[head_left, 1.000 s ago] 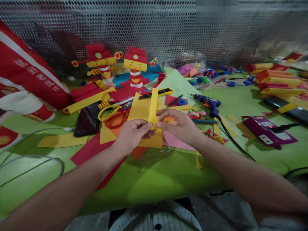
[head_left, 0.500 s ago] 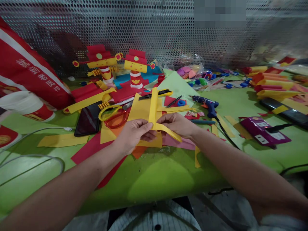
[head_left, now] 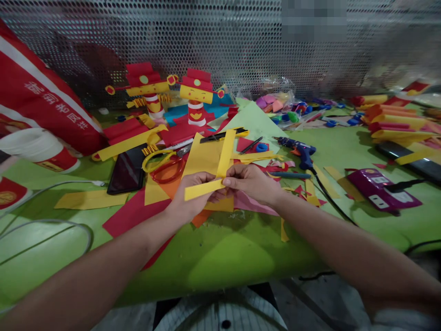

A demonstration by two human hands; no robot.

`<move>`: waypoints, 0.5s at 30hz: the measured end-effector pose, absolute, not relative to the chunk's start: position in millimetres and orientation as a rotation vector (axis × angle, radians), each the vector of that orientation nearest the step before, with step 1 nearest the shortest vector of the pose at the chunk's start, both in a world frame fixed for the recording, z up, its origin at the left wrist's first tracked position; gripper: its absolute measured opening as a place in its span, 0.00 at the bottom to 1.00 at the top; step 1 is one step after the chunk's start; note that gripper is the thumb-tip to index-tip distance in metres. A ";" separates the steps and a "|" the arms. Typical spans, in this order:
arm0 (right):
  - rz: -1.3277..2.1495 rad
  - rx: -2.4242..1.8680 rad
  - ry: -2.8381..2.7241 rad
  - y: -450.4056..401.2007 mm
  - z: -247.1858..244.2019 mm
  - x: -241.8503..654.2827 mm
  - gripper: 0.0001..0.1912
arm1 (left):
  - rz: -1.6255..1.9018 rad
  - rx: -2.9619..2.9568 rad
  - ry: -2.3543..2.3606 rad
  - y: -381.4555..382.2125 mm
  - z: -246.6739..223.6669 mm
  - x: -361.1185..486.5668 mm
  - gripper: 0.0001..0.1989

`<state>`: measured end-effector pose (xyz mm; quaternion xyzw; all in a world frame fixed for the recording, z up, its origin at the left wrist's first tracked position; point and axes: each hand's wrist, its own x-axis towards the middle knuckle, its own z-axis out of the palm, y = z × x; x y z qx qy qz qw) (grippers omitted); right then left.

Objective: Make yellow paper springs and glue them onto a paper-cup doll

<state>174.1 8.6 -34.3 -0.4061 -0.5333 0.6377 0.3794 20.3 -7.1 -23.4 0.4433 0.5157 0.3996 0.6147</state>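
Observation:
Two yellow paper strips (head_left: 226, 154) meet at a folded corner between my hands; one points away from me, the other lies leftward across my left hand. My left hand (head_left: 193, 191) is closed on the fold from the left, its fingertips partly hidden under the paper. My right hand (head_left: 251, 184) pinches the same corner, thumb on top. Beneath them lie yellow paper sheets (head_left: 201, 158), with orange and pink paper around. Yellow-and-red-handled scissors (head_left: 167, 168) rest just left, and a black-and-yellow cutter (head_left: 223, 134) lies beyond the strips.
Two paper figures with red hats (head_left: 196, 92) stand at the back. A phone (head_left: 127, 170), paper cups (head_left: 41, 149) and a red bag (head_left: 44, 92) are on the left. To the right lie a blue glue gun (head_left: 298, 151) with its cord and a purple power socket (head_left: 382, 188).
One strip's loose end has swung from the right side over to the left, across my left hand. My right thumb has come on top of the fold.

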 end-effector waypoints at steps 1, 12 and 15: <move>1.627 -1.040 -1.365 8.6 -34.7 173.7 0.18 | 0.920 1.016 1.193 -7.0 -23.7 20.3 0.10; 1.540 -1.168 -1.454 4.9 -24.9 172.8 0.19 | 0.847 1.078 1.007 -4.3 -27.4 11.4 0.09; 1.529 -1.163 -1.449 4.8 -23.9 173.3 0.20 | 0.855 1.108 0.946 -5.9 -27.1 9.8 0.11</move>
